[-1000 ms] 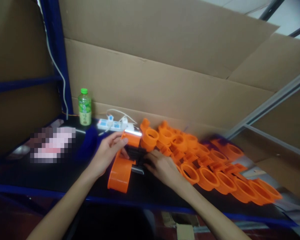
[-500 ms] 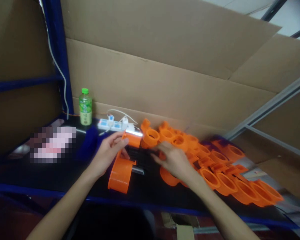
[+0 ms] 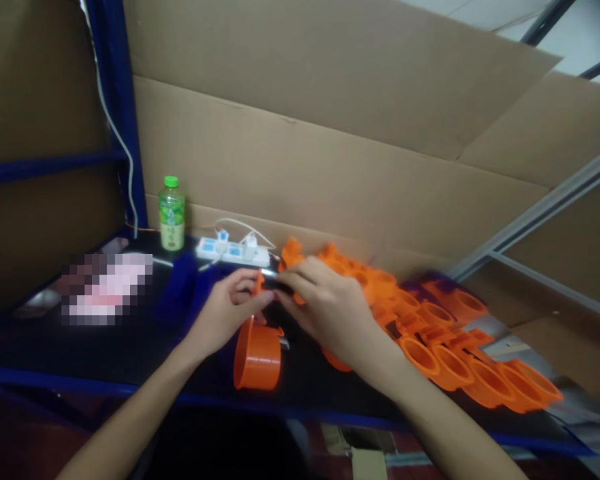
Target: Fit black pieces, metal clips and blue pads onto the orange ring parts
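Observation:
My left hand (image 3: 230, 307) is closed on the upper end of an orange plastic part (image 3: 257, 360), whose broad ring-shaped section hangs below the fingers. A shiny strip (image 3: 268, 273) shows at the top of this part. From the other side my right hand (image 3: 330, 307) reaches over, its fingers pinched round a small dark piece (image 3: 284, 283) against that upper end. The hand mostly hides this piece, and its kind cannot be made out. Behind the ring section, a bit of silvery metal (image 3: 285, 343) pokes out at the right.
Many similar orange parts (image 3: 450, 363) cover the black table (image 3: 145, 353) on the right. At the back stand a white power strip (image 3: 207, 248) with plugs and a green-capped bottle (image 3: 171, 217). Dark blue cloth (image 3: 177, 287) lies left of my hands. A cardboard wall (image 3: 330, 173) closes the rear.
My right hand has moved left and up, bringing the dark piece to the upper end of the orange part. The orange part has shifted slightly right and turned.

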Demonstrator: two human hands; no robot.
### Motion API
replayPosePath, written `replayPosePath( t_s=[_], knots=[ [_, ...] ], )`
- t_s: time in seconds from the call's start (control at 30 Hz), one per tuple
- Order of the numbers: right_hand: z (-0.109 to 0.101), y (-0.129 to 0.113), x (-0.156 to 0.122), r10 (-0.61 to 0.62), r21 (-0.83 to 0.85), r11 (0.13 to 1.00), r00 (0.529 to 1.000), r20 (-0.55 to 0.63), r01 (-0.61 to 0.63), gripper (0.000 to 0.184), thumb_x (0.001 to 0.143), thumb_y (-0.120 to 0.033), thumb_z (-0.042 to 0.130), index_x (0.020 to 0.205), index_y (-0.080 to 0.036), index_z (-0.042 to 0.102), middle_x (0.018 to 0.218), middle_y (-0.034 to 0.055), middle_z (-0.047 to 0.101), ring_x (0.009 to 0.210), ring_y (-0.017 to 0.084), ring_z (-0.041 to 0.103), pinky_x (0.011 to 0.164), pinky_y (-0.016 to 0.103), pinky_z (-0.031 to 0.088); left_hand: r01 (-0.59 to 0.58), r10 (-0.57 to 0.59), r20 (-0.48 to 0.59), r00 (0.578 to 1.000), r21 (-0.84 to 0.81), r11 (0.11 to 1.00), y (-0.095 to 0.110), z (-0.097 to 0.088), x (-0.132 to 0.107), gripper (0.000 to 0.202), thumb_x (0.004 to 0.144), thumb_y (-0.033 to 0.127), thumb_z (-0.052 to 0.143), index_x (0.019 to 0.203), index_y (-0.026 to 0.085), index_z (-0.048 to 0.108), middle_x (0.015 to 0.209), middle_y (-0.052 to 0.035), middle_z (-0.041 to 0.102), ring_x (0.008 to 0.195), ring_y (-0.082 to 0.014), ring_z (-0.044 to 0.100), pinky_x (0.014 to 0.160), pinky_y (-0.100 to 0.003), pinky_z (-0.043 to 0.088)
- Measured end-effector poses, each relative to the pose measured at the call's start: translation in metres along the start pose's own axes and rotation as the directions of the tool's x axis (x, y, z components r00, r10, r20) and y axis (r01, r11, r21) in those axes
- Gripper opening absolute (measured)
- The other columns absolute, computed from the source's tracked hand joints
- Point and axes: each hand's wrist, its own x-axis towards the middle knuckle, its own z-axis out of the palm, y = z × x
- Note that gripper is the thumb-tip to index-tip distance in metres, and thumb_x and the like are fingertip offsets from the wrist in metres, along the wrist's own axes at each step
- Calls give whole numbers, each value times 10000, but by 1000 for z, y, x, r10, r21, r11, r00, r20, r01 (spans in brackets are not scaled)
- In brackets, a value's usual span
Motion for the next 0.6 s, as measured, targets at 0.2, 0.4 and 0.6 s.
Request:
replayPosePath(
  t_s=[0.2, 0.4, 0.6],
  knots=[
    [2, -7, 7, -28, -33, 999, 1000, 2, 28, 183, 990, -219, 540, 1069, -168, 696, 996, 85, 707, 906, 200, 613, 690, 307, 499, -7, 7, -26, 1000, -2, 1000, 4, -1, -1, 396, 810, 391, 780, 1123, 177, 668, 851, -18, 717, 604, -132, 689, 604, -248, 569],
    [9, 1, 11, -7, 67, 998, 1000, 6, 7, 160, 979, -237, 568, 1069, -188, 691, 1044, 64, 716, 974, 201, 625, 727, 293, 524, -10, 10, -23, 1000, 7, 1000, 6, -2, -2, 384, 812, 389, 783, 1114, 173, 686, 835, -17, 721, 608, -134, 698, 589, -231, 572],
    [13, 2, 8, -1, 88, 996, 1000, -16, 3, 149, 967, -223, 580, 1072, -186, 680, 1053, 57, 713, 956, 194, 628, 701, 288, 524, 3, -3, -8, 1000, 7, 1000, 6, -2, -1, 391, 820, 384, 775, 1142, 179, 691, 888, -36, 735, 610, -138, 698, 600, -249, 580]
  ],
)
